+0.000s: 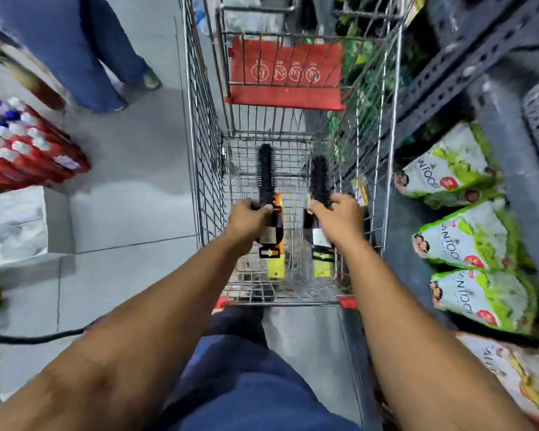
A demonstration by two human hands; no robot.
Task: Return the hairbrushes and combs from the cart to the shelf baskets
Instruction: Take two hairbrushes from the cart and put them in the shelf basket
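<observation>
**Two round hairbrushes held over the cart**

Head view: A wire shopping cart (pixel 206 150) is seen from above, standing in an aisle between a tiled floor (pixel 131 169) on the left and dark metal shelving (pixel 467 66) on the right. Both bare arms are stretched forward over the cart's near end. The left hand (pixel 246 222) is clenched around the handle of a black round hairbrush (pixel 266 172), whose bristled head points away from the person; an orange-and-black tag hangs from its handle below the fist. The right hand (pixel 339 222) is closed likewise around a second black round brush (pixel 320 178), held roughly parallel and just beside the first, with a label visible under the hand. Yellow-green packaging is glimpsed in the cart basket beneath the hands. A red child-seat flap (pixel 287 73) is folded up farther along the cart. Green-and-white bags (pixel 448 169) lie on the lower shelf at the right. Red bottle packs (pixel 22 147) stand at the left, and another person's blue trouser legs (pixel 84 51) are seen at top left.
</observation>
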